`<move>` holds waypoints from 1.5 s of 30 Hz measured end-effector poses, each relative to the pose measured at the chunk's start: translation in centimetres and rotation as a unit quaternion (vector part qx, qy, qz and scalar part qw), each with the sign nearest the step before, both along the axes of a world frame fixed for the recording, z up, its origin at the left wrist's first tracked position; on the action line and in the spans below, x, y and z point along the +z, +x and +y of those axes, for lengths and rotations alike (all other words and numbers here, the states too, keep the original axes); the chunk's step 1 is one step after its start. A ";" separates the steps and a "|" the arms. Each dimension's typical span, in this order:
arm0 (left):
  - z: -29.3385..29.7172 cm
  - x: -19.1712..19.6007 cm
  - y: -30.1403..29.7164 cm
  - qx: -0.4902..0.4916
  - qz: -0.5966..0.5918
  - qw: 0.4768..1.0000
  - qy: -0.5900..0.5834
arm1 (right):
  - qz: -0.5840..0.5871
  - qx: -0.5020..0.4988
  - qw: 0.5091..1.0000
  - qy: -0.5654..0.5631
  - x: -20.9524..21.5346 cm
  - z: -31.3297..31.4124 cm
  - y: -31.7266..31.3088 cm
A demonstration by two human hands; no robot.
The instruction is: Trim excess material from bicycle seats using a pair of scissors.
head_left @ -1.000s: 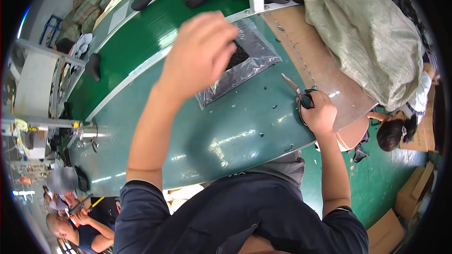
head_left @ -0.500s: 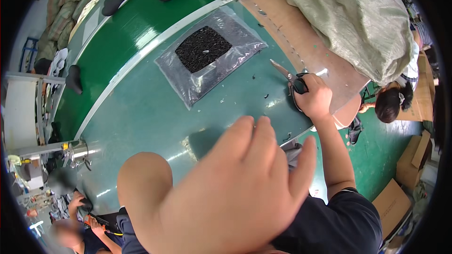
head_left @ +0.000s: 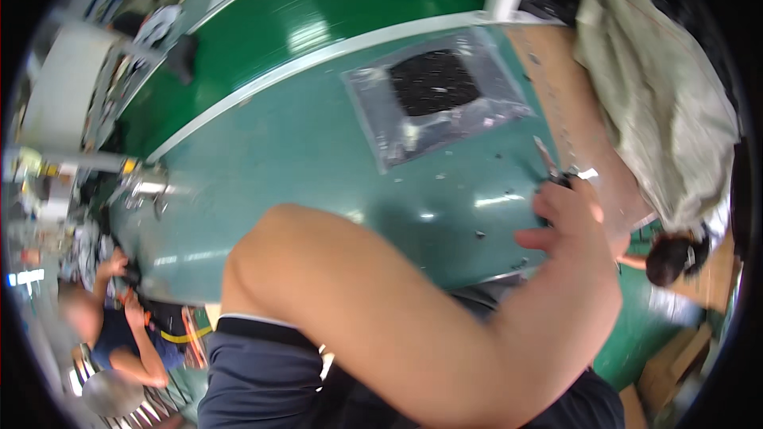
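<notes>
nearby, right hand (head_left: 568,218) grip closed on scissors (head_left: 550,168), clear bag (head_left: 433,95) beyond, left hand unseen

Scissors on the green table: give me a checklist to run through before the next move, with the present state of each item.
1. Right hand on the scissors: ok, it rests at the handles, blade tip pointing away up the table.
2. Fingers through the handles: cannot tell, the hand hides them.
3. Left hand in sight: not ok, only a bent bare arm crosses the lower picture; no hand shows.
4. Clear bag of small black pieces flat on the table: ok, lying apart from the scissors.
5. Bag open or sealed: cannot tell.
6. Table around the scissors: not ok, small dark bits lie scattered there.
</notes>
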State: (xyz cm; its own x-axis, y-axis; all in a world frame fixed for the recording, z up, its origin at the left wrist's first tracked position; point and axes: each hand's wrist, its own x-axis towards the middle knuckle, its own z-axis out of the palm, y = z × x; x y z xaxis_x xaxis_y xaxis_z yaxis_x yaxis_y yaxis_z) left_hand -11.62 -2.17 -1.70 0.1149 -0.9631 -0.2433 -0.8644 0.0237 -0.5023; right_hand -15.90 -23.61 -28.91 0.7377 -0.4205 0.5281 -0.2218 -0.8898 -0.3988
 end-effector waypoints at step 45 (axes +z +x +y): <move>41.8 -26.2 56.2 0.738 -0.002 0.500 -0.452 | 0.110 -0.061 0.992 -0.015 -1.7 -1.5 -1.5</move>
